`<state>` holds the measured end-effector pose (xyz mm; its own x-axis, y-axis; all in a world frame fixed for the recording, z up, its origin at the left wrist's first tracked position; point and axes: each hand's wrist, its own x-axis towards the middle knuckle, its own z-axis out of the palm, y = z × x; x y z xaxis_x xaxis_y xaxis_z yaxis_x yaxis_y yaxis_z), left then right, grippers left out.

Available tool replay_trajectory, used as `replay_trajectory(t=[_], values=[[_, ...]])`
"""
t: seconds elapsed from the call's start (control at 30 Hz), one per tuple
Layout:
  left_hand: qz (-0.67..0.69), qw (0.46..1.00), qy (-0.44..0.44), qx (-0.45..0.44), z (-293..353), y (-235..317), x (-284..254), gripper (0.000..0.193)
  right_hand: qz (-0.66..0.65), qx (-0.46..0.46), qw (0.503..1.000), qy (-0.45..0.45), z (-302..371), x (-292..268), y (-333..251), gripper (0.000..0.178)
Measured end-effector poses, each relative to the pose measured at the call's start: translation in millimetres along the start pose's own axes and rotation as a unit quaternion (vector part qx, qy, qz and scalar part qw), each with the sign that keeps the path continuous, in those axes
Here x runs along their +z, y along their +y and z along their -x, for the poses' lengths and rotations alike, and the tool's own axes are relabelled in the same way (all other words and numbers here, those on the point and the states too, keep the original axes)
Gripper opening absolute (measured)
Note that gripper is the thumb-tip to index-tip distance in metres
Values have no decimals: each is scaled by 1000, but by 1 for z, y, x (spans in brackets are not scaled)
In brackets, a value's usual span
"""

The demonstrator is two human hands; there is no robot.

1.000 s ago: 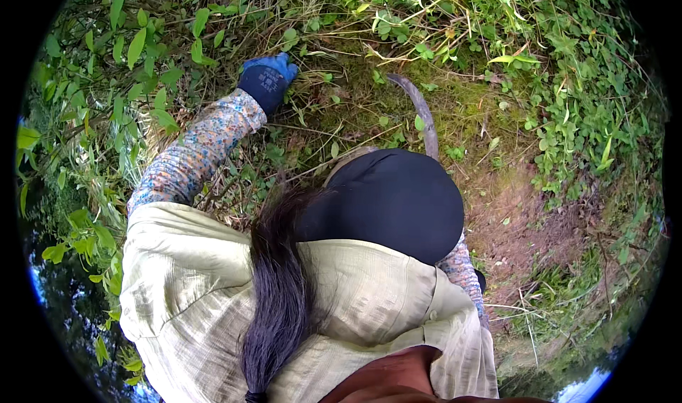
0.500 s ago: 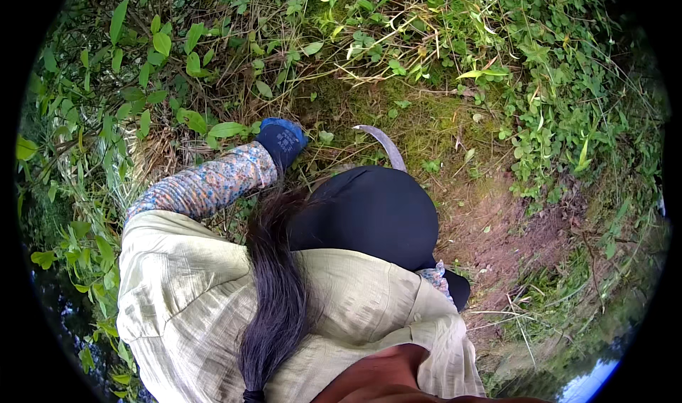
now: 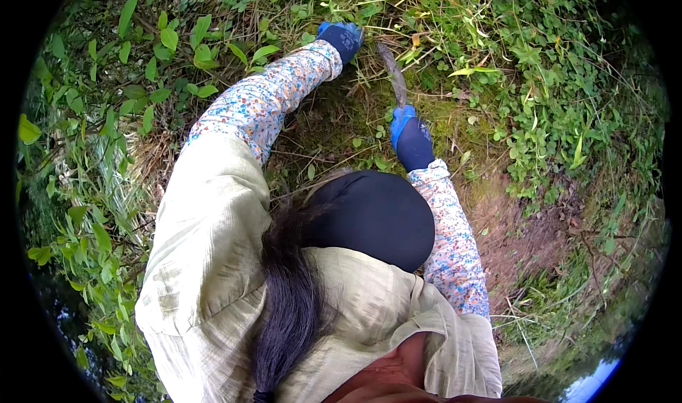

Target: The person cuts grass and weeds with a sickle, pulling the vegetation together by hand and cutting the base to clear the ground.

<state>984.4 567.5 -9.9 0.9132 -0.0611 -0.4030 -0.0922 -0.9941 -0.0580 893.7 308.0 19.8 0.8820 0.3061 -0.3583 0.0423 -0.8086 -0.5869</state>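
Note:
My left hand (image 3: 342,40), in a blue and navy glove, reaches far forward into the vegetation. Its fingers are curled in among the grass (image 3: 375,28), closed on some stems, though the fingertips are partly hidden. Nearer to me, my right hand (image 3: 410,136) wears a matching glove and is wrapped around the handle of a sickle. The sickle (image 3: 395,77) has a dull grey curved blade that points away from me, with its tip beside my left hand, at the base of the grass. Most of the handle is covered by my fist.
Leafy shrubs (image 3: 170,40) stand at the left. Dense low creepers (image 3: 547,97) cover the right side. Mossy soil (image 3: 334,129) lies between my arms, and bare reddish earth (image 3: 518,225) is at the right. My dark-clothed knee (image 3: 373,218) is bent below my hands.
My left hand has moved forward and right into the grass. My right hand, hidden before behind my knee, has come out forward with the sickle, whose blade now sits farther away.

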Motion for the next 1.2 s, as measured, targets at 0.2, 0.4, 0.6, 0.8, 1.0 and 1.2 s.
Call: replay_trajectory(t=[0.2,0.4,0.6,0.8,1.0,1.2], values=[[96,974,-123,167,152,30,12,28,-129,175,969,-119,164,-25,26,30],[73,950,-302,33,216,-27,36,37,-236,244,935,-99,181,-36,33,33],[145,986,57,-56,172,-58,25,34,-342,236,907,-70,79,-47,-22,32],[50,999,-6,12,146,-37,66,47,-14,-44,997,-59,9,-23,-62,21],[-18,998,-21,-50,94,-60,30,66,44,-120,985,-116,-35,19,-70,26],[98,974,-188,-79,118,-61,25,42,95,92,957,-259,67,-3,-52,27]])
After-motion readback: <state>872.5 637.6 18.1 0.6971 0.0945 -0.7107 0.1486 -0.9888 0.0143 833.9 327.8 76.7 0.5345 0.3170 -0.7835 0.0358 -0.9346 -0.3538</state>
